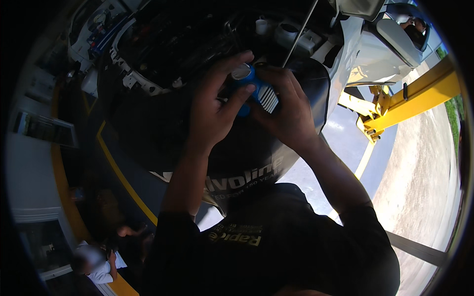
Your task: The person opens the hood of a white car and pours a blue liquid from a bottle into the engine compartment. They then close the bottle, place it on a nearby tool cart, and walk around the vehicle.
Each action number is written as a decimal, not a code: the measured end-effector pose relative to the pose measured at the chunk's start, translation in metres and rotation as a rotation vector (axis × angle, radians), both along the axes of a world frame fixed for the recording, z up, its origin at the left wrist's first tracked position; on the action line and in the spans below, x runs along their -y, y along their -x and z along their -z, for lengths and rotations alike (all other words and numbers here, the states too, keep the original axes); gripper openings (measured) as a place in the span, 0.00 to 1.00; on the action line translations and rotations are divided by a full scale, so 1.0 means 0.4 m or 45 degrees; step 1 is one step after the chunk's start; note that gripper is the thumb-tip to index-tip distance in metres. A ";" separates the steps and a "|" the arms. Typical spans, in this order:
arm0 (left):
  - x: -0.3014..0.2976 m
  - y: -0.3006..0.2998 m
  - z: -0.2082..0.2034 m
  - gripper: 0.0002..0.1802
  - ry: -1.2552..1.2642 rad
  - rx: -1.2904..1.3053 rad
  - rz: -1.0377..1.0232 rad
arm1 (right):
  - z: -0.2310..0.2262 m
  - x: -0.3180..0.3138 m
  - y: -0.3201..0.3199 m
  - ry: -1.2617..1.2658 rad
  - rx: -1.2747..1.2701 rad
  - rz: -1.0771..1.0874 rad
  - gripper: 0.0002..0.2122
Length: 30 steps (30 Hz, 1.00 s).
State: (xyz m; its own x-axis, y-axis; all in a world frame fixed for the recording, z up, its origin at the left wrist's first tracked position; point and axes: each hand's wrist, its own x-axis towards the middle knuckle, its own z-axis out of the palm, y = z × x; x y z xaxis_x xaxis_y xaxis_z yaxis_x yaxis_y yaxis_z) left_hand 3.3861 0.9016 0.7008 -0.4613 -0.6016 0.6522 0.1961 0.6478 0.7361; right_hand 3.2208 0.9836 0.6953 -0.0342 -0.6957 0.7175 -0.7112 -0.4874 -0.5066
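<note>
Both my hands are raised over the front of an open engine bay, closed round a small blue object [251, 87]. It has a round silvery end at its upper left and a black-and-white striped patch at its lower right. Its exact kind I cannot make out. The fingers of my left hand [217, 101] wrap its left side, with the thumb lying across it. My right hand [290, 101] grips the other side, fingers curled over the top. A dark protective cover [237, 160] with pale lettering drapes the car's edge below my hands.
A metal prop rod [299, 34] rises at the right of the engine bay [182, 42], near a pale reservoir [286, 34]. Further right stand an open car door [395, 47] and a yellow lift arm [414, 96]. A person [101, 266] is at the lower left.
</note>
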 end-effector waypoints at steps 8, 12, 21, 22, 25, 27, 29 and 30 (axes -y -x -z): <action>0.025 0.035 0.060 0.19 0.311 -0.148 -0.286 | 0.012 0.053 -0.011 0.183 -0.017 0.067 0.28; -0.003 0.070 0.091 0.33 0.378 -0.196 -0.413 | 0.029 0.090 -0.041 0.319 -0.006 0.048 0.26; 0.043 0.051 0.071 0.42 0.109 -0.199 -0.287 | 0.010 0.142 -0.053 0.351 0.006 0.048 0.27; 0.050 0.052 0.066 0.42 0.108 -0.221 -0.271 | 0.006 0.146 -0.053 0.360 0.002 0.053 0.27; 0.084 0.055 0.053 0.41 0.134 -0.242 -0.220 | -0.002 0.161 -0.045 0.355 -0.025 0.067 0.29; 0.127 0.054 0.044 0.41 0.177 -0.210 -0.189 | -0.009 0.178 -0.037 0.295 -0.059 0.088 0.29; 0.189 0.053 0.038 0.41 0.120 -0.193 -0.088 | -0.019 0.205 -0.029 0.200 -0.108 0.126 0.30; 0.224 0.054 0.036 0.41 0.088 -0.189 -0.045 | -0.025 0.222 -0.024 0.147 -0.098 0.124 0.29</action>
State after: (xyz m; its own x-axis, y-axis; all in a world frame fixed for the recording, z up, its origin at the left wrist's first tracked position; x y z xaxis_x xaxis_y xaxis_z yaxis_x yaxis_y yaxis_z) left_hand 3.3645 0.8121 0.6863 -0.3363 -0.5670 0.7520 0.2752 0.7044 0.6542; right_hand 3.2305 0.8948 0.7052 -0.0395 -0.6046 0.7956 -0.7922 -0.4663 -0.3936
